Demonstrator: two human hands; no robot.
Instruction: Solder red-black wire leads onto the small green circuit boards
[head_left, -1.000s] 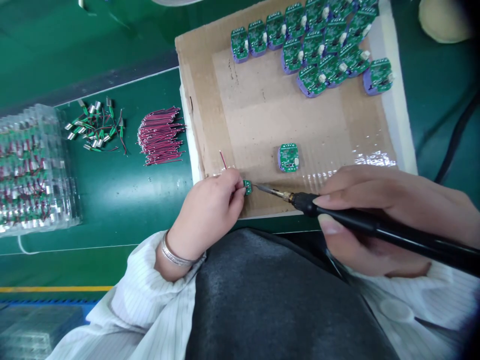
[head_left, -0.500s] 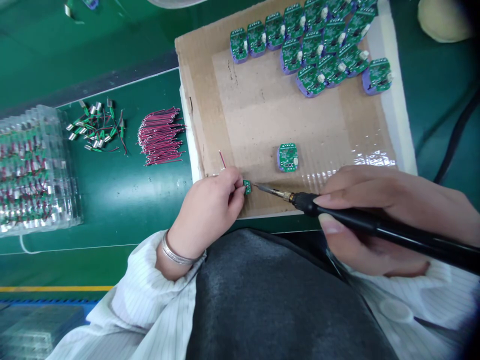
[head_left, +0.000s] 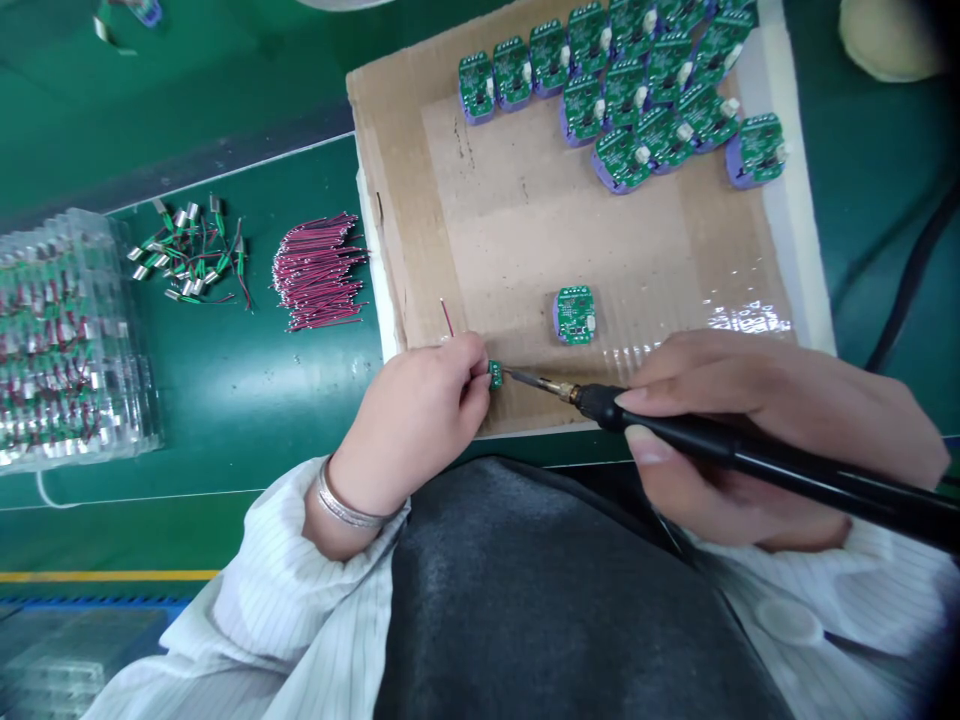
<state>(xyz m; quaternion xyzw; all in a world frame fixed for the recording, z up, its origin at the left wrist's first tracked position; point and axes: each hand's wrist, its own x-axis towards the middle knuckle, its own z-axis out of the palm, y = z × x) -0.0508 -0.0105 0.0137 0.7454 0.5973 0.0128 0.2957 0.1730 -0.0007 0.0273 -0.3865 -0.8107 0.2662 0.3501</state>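
Observation:
My left hand is closed, thumb and fingers pinching a small green circuit board at the cardboard's near edge. A thin red wire sticks up beyond its fingers; its lower end is hidden by the hand. My right hand grips a black soldering iron. The iron's tip meets the small board's right edge, though I cannot tell whether it touches. Just beyond lies a single green circuit board on a purple base.
Several similar boards on purple bases fill the far right of the cardboard sheet. Left of it lie a bundle of red and black wires, a loose heap of small wired metal parts and stacked clear trays. A black cable runs at right.
The soldering iron has moved slightly left with my right hand, bringing its tip up to the small board. My left hand keeps its pinch almost unmoved.

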